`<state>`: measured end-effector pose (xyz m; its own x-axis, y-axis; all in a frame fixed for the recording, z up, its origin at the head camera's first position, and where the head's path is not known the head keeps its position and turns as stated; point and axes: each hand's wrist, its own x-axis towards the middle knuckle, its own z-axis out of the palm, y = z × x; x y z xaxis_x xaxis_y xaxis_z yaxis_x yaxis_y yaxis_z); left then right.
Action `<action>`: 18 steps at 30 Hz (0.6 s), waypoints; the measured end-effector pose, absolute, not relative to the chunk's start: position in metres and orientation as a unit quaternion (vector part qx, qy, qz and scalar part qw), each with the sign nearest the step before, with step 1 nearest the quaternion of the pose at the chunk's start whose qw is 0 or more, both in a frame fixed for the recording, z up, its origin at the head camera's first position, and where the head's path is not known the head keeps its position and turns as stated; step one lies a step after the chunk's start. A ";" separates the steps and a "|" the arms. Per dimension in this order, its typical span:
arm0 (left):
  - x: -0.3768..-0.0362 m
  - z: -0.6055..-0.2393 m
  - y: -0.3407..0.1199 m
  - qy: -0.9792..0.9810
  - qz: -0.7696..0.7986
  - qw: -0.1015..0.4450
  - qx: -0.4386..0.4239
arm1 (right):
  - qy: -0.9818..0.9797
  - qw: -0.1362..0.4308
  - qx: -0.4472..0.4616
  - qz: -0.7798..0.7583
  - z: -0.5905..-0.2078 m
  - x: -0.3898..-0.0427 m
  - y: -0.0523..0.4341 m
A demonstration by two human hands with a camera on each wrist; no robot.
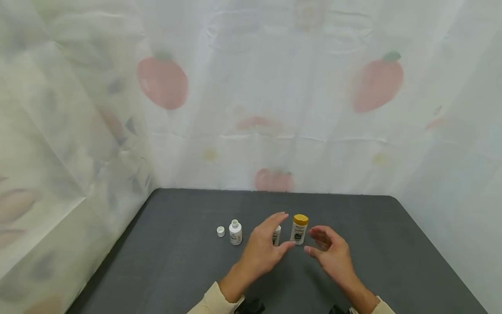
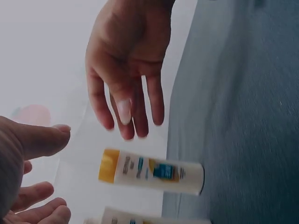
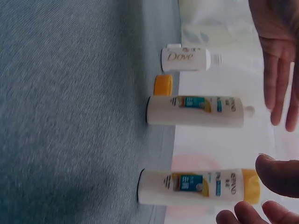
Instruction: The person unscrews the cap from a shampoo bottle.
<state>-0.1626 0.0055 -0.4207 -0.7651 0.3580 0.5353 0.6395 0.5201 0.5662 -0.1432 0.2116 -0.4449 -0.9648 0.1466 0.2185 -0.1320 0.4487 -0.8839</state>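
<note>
A white shampoo-style bottle with a yellow cap (image 1: pixel 299 231) stands upright between my two hands. My left hand (image 1: pixel 260 249) is to its left, thumb and fingers spread apart, with nothing held. To its right is my right hand (image 1: pixel 333 254), fingers loosely bent around air. In the left wrist view a gap separates the capped bottle (image 2: pixel 156 171) from both hands. A second bottle of the same kind (image 3: pixel 196 111) has no cap on; my left hand partly covers it in the head view. Beside it lies a loose yellow cap (image 3: pixel 163 85).
Farther left on the dark table (image 1: pixel 188 270) stands a small white Dove bottle (image 1: pixel 235 233), uncapped. A white cap (image 1: pixel 221 231) lies next to it. A pale curtain with printed fruit (image 1: pixel 251 87) hangs behind the table's far edge.
</note>
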 end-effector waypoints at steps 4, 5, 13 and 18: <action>-0.162 -0.419 0.017 -0.866 -0.368 0.151 -0.304 | -0.849 0.127 -0.010 0.514 -0.447 -0.147 0.218; -0.162 -0.419 0.020 -0.870 -0.357 0.147 -0.307 | -0.849 0.124 -0.010 0.514 -0.448 -0.148 0.219; -0.170 -0.420 0.040 -0.878 -0.337 0.136 -0.311 | -0.848 0.110 -0.013 0.518 -0.457 -0.160 0.222; -0.178 -0.423 0.050 -0.878 -0.367 0.109 -0.289 | -0.846 0.102 -0.017 0.523 -0.465 -0.169 0.220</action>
